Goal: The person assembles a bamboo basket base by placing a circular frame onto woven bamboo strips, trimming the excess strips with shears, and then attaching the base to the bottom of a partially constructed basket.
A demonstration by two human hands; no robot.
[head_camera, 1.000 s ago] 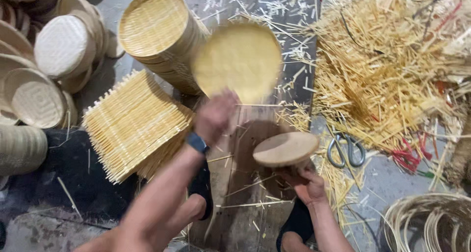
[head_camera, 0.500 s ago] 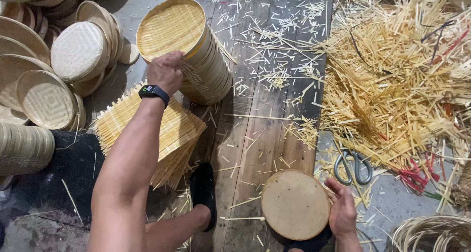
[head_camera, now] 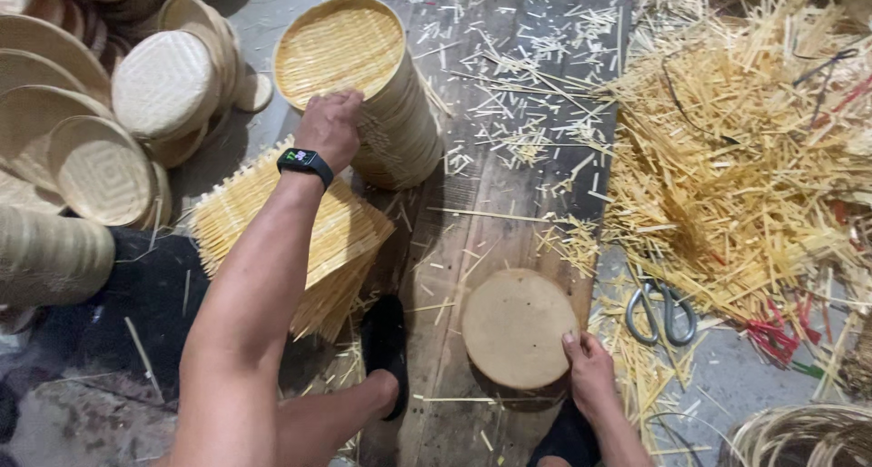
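My left hand (head_camera: 331, 126), with a dark watch on the wrist, rests on the near rim of a tall stack of round woven bamboo trays (head_camera: 363, 76). My right hand (head_camera: 589, 372) lies on the right edge of a round wooden disc (head_camera: 518, 326) that sits flat on the wooden board (head_camera: 509, 185). Just below my left forearm lies a pile of square woven bamboo mats (head_camera: 341, 240).
Grey scissors (head_camera: 661, 311) lie right of the disc beside a large heap of bamboo slivers (head_camera: 736, 167). More round woven trays (head_camera: 100, 131) are piled at the left. A coil of thin cane (head_camera: 799, 435) is at bottom right. My foot in a black sandal (head_camera: 386, 349) rests near the mats.
A second ago my left hand held a round woven tray up in the air; it has since set it on the stack. The wooden disc has come down from my right hand onto the board.
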